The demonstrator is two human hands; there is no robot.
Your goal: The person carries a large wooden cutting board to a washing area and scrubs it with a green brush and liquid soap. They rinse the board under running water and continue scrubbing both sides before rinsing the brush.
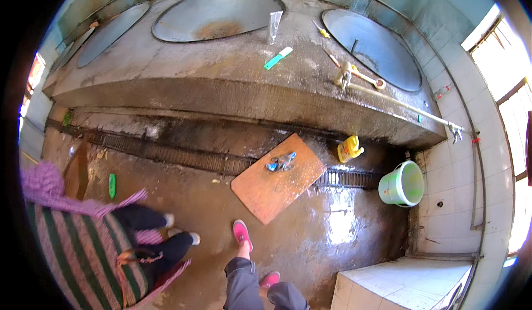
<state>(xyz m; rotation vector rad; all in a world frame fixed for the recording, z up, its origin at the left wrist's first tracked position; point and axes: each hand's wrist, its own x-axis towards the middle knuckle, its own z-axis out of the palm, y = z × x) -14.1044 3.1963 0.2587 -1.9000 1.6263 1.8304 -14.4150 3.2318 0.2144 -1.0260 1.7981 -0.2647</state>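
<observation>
Neither of my hands is in view; only my dark-trousered legs and pink shoes [242, 235] show at the lower edge. In front of my feet, a reddish-brown board [265, 196] lies aslant across the floor drain. A crumpled blue and grey item [281, 162] rests on it, its kind unclear. Beyond the board's right corner is a yellow jug with a handle [349, 149]. A pale green bucket [389, 185] is tilted in view near the right wall. On the raised ledge lie a green-and-white brush-like tool [278, 58] and a clear container [274, 27].
Several large metal pans [233, 11] are set into the ledge [194, 88]. A tap pipe [399, 106] crosses its right end, near a wooden ladle [368, 79]. Another person in a striped wrap [83, 249] is at left. The floor [299, 243] looks wet; a tiled block [399, 282] is lower right.
</observation>
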